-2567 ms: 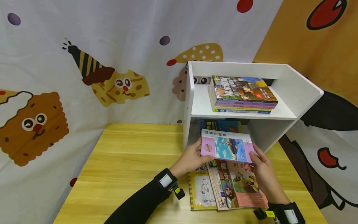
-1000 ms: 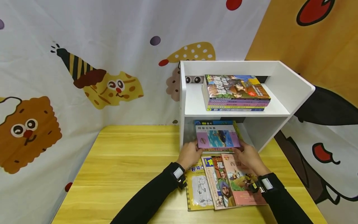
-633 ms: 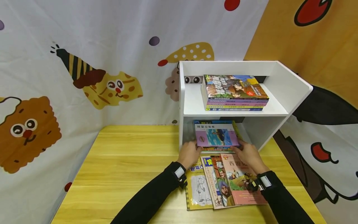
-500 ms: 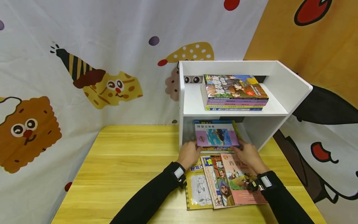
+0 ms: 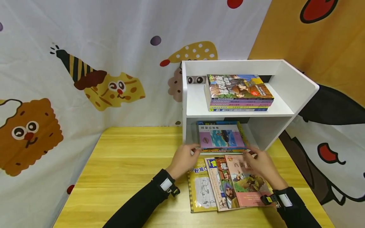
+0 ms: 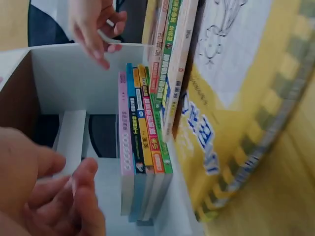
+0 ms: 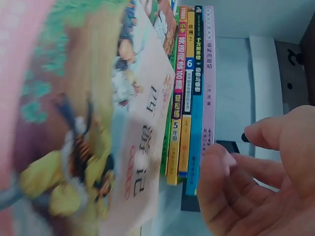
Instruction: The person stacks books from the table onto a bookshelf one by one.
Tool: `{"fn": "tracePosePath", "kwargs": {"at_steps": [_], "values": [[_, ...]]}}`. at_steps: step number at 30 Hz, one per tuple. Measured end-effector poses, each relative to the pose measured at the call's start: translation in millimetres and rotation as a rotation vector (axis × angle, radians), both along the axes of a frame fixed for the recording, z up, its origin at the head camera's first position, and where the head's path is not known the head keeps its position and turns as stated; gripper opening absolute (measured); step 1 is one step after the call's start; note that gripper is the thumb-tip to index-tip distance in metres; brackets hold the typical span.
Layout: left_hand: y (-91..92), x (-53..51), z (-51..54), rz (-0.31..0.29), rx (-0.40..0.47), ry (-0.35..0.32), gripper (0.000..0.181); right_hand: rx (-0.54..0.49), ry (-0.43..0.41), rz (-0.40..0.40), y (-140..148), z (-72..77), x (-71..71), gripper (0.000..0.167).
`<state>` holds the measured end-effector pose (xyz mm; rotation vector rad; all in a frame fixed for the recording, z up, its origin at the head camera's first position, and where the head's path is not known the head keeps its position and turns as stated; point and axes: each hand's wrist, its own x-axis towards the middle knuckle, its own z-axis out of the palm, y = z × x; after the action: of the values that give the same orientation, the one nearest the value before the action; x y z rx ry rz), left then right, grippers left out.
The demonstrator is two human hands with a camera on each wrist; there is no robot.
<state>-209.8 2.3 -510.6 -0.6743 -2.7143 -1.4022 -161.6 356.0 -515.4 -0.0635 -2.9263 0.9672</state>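
Apparently, neither hand grips anything: our left hand (image 5: 183, 159) and right hand (image 5: 262, 164), fingers loosely bent, pinch nothing beside the near corners of the purple book (image 5: 220, 137). It lies atop the lower stack (image 5: 223, 150) in the white shelf (image 5: 265, 129), right of the frame's centre. To square these edges well, we should probably press evenly from both sides, without nudging the pink book (image 5: 248, 180) lower in the frame.
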Motion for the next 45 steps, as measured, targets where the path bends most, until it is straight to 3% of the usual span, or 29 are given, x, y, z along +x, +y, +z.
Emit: {"fn": "tracePosePath", "kwargs": {"at_steps": [6,10,14,17,24,30,37,41,45], "values": [[-19.6,13.2,-14.3,-0.061,-0.11,-0.004,0.032,0.111,-0.104,-0.038,12.3,-3.0,19.5,0.06],[-26.2,20.9,-24.0,-0.078,-0.133,-0.007,0.029,0.193,-0.229,-0.045,23.4,-9.4,25.0,0.08],[-29.8,24.5,-29.5,-0.098,-0.116,-0.026,0.029,0.19,-0.321,-0.056,27.3,-17.2,24.0,0.093],[-31.4,25.6,-33.1,-0.107,-0.096,-0.035,0.028,0.168,-0.329,-0.062,25.7,-20.6,21.3,0.087],[-32.3,30.3,-38.5,-0.105,-0.071,-0.023,0.028,0.094,-0.376,-0.094,24.1,-26.4,18.1,0.097],[-31.5,31.9,-39.8,-0.099,-0.07,-0.011,0.028,0.025,-0.4,-0.103,13.5,-29.5,17.3,0.09],[-27.9,35.3,-36.1,-0.095,-0.056,-0.004,0.027,0.028,-0.396,-0.084,5.5,-29.6,13.3,0.103],[-27.1,36.2,-31.8,-0.101,-0.042,0.006,0.027,-0.032,-0.363,-0.116,6.5,-25.2,14.9,0.095],[-29.4,35.5,-25.4,-0.102,-0.018,0.007,0.027,-0.092,-0.278,-0.159,4.1,-13.2,19.9,0.078]]}}
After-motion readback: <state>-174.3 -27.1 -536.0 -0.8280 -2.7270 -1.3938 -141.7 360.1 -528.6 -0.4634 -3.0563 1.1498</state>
